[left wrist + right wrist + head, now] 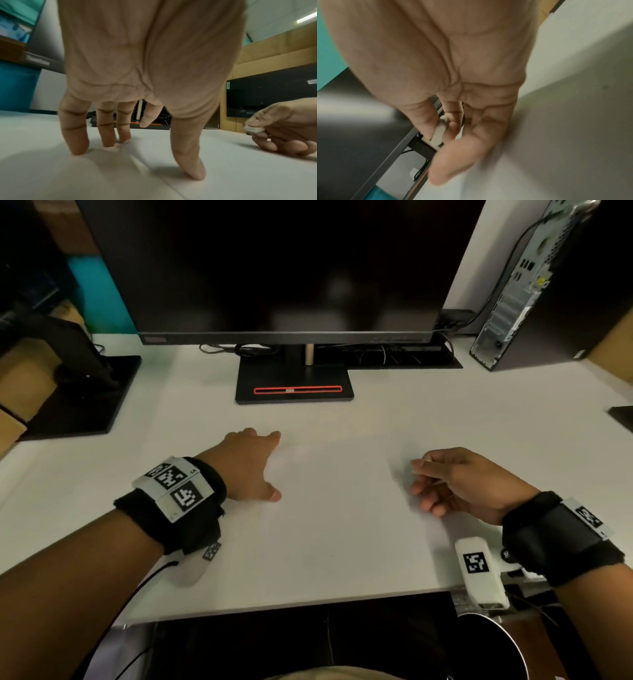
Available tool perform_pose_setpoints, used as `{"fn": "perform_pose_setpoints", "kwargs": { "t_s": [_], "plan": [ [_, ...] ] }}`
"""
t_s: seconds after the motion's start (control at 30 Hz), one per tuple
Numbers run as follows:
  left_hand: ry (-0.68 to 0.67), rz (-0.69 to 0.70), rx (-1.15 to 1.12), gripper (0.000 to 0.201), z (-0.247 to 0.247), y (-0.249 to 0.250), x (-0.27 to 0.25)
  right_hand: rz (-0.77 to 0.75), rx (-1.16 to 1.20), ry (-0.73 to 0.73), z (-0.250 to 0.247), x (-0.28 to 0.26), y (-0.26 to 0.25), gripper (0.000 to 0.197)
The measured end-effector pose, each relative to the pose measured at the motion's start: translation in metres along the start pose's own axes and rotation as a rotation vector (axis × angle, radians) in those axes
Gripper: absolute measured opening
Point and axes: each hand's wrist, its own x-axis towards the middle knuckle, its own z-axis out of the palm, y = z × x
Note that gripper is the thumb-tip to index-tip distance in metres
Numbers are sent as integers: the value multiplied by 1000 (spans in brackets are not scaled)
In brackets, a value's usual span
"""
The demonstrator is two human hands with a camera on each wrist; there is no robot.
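Observation:
My left hand [274, 465] is near the middle of the white desk [342, 542], fingers spread and fairly straight, several fingertips [78, 150] and the thumb touching the surface. It holds nothing. To the right, my right hand [419, 470] rests on its curled lower fingers and pinches a small white block [254, 129] between thumb and forefinger. In the right wrist view the block [439, 133] looks like a short rounded white bar, partly hidden by the thumb. The two hands are well apart.
A dark monitor [274, 268] stands behind the hands on a black base [294, 385], with cables behind it. A computer tower [534, 285] stands back right, a second black stand [78, 392] back left. A white tagged device [479, 570] lies at the desk's front edge.

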Motion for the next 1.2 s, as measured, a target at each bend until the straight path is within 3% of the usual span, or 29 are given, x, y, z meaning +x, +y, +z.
{"fn": "perform_pose_setpoints", "kwargs": {
  "t_s": [0.07,0.17,0.27,0.37,0.53,0.7,0.8,0.9,1.0,1.13,1.2],
  "plan": [
    [1,28,-23,92,-3,5,3,-55,36,69,-6,2,0,30],
    [30,66,-119,52,-6,10,8,-157,-15,233,-20,6,2,33],
    [160,118,-336,27,-14,11,9,-224,-86,355,-39,8,10,37],
    [302,172,-552,32,-26,12,6,-254,-98,368,-54,8,17,36],
    [461,225,-857,46,-45,21,-1,-390,145,285,-54,9,10,25],
    [648,222,-988,45,-56,33,-6,-696,126,498,-54,-8,-14,20],
    [727,249,-1053,46,-59,38,-9,-798,99,590,-55,-19,-24,13],
    [724,246,-1006,49,-54,44,-8,-742,102,560,-56,-15,-18,12],
    [686,235,-928,50,-42,48,-4,-608,-66,474,-52,-7,-5,13],
    [802,233,-968,50,-41,46,-1,-656,75,545,-61,-7,-4,7],
    [807,242,-966,48,-41,47,0,-636,17,517,-60,-7,-3,7]
  ]
}}
